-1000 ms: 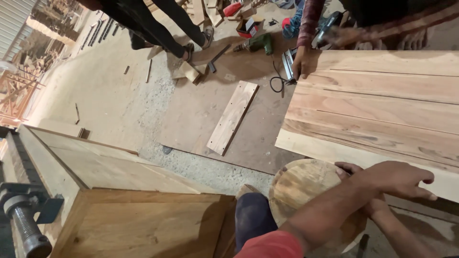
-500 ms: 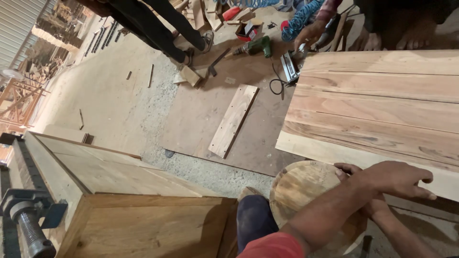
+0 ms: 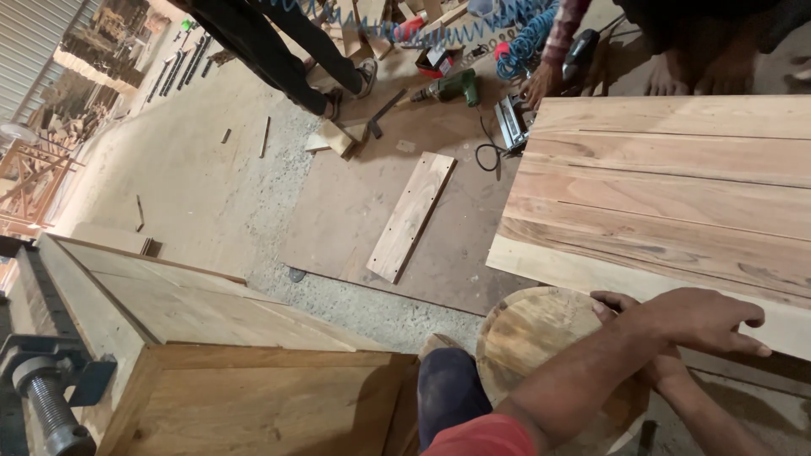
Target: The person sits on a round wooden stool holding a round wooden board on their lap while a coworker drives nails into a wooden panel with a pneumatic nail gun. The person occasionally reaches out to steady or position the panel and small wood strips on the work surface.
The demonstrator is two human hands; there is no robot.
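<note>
Plank panel (image 3: pixel 676 194), probably heavy, stiff and rough, lies just beyond the round wooden stool (image 3: pixel 541 355). Right hand (image 3: pixel 693 321) rests flat, fingers spread, on its near edge; left hand (image 3: pixel 663 371) beneath, grip hidden. Best lifted by the long edges.

I am reaching both forearms from six o'clock toward three o'clock, crossing at the wrists. My upper hand (image 3: pixel 697 321) is lying palm down, fingers loosely spread; my lower hand (image 3: pixel 667 370) is tucked beneath it, mostly hidden.
</note>
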